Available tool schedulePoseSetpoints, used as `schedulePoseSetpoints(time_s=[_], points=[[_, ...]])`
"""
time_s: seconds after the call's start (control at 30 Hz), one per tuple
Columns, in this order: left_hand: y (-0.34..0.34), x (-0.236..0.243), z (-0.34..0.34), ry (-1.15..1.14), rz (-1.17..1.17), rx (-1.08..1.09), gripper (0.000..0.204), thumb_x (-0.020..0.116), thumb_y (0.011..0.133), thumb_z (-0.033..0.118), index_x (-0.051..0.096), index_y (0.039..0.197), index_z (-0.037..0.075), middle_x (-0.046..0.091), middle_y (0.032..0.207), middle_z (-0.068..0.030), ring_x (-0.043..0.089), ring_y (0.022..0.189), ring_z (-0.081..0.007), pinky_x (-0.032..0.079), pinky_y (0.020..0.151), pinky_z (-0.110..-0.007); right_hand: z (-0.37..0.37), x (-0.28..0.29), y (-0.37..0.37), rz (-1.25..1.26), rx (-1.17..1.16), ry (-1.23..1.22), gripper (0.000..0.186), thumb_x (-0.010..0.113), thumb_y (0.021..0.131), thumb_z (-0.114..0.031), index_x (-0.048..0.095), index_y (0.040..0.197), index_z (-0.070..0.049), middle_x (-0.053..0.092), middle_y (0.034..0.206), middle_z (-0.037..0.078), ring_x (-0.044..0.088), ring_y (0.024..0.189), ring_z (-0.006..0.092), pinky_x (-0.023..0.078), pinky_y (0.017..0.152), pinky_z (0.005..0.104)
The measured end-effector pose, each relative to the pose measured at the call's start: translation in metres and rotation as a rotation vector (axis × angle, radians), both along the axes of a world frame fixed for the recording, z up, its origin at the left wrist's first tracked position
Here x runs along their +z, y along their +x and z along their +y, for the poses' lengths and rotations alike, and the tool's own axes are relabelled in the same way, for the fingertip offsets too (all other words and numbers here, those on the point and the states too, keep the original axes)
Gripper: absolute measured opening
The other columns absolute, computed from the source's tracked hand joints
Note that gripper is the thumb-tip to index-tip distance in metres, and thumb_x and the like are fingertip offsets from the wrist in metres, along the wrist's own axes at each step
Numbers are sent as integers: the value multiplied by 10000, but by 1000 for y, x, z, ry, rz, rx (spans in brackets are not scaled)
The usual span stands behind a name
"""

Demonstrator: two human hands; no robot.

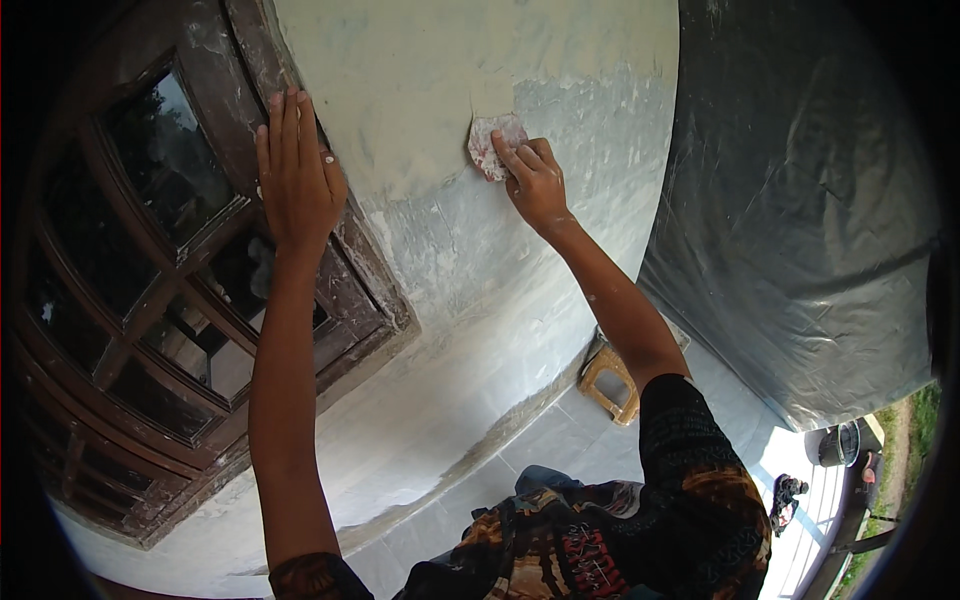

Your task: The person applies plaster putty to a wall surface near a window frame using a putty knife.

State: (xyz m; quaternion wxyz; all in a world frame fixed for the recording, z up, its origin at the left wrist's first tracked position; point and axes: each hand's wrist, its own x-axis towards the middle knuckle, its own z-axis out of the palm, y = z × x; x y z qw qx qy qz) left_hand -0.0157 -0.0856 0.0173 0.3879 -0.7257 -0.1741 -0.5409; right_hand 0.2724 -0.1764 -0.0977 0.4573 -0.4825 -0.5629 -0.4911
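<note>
My left hand (299, 185) lies flat on the brown wooden window frame (262, 45), its fingers stretched out, with white specks on the skin. In my right hand (535, 185) is a flat putty scraper (490, 145), smeared white with reddish patches; fingers press along its face. The scraper rests against the wall (440, 250), at the lower border of a smooth cream coat of putty (400, 90). Below and right of that coat, the wall surface is greyer and patchy.
Dark glass panes (170, 160) fill the window on the left. A black plastic sheet (800, 220) hangs at the right. On the grey tiled floor stands a yellowish-brown stool (608, 385) by the wall. A dark bucket (838, 445) is farther off at the lower right.
</note>
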Motion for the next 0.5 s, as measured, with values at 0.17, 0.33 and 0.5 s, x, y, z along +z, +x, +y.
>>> schedulePoseSetpoints(time_s=[0.17,0.33,0.5], points=[[-5,0,1,12,-7,17,632,419,908,116,301,1518,2,350,1562,-145,284,1476,-302,237,1190,-514,-14,-11,-9,65,94,12,778,644,613,101,609,1346,-159,571,824,33,546,889,274,545,730,376],[-1,0,0,15,-2,-10,644,431,893,100,297,1514,-7,345,1564,-155,276,1479,-309,231,1190,-525,-5,39,-10,46,54,67,756,657,636,111,614,1342,-155,550,815,37,534,857,262,524,736,364],[-3,-1,3,20,-7,1,639,422,897,112,301,1514,-5,348,1561,-159,279,1477,-310,233,1190,-527,0,-15,-16,-20,33,-1,758,675,629,74,611,1346,-166,563,835,22,550,867,257,542,704,367]])
